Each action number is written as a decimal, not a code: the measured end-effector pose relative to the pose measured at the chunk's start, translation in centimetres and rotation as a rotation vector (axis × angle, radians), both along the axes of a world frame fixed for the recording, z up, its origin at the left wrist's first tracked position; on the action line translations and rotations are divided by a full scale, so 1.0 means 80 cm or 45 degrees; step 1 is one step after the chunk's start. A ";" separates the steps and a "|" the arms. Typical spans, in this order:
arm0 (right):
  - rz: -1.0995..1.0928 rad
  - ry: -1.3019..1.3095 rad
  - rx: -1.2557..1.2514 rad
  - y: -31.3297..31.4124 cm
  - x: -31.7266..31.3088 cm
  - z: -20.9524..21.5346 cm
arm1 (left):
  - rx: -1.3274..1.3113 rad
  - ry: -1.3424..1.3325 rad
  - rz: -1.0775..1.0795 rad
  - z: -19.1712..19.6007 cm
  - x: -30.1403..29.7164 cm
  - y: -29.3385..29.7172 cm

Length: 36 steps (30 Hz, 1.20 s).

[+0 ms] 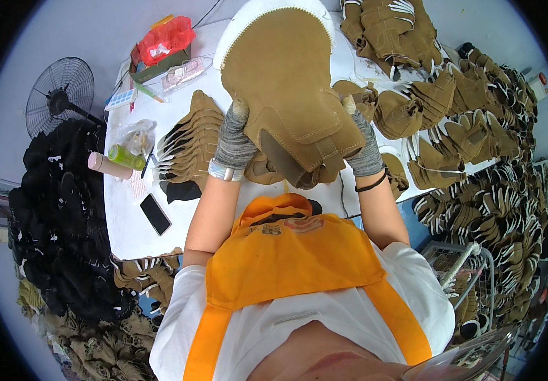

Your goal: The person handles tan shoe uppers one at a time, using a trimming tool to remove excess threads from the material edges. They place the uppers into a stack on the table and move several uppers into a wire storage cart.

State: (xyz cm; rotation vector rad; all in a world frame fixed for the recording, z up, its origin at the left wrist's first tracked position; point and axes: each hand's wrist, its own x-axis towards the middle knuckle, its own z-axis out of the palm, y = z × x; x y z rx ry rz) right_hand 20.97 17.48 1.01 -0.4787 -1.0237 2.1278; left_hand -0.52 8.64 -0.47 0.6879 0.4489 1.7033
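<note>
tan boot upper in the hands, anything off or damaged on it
Nothing stands out. The tan boot upper is held up by the gloved left hand and right hand; the suede and the stitching that shows look whole, and the white sole edge sits evenly.

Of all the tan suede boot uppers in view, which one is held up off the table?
The large tan suede boot upper with the white fleece rim, gripped between the gloved left hand and right hand; the others lie stacked or piled.
</note>
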 end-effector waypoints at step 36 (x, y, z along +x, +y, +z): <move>-0.173 -0.392 0.646 -0.036 -0.027 0.036 | -0.167 -0.493 -0.029 -0.021 -0.019 -0.006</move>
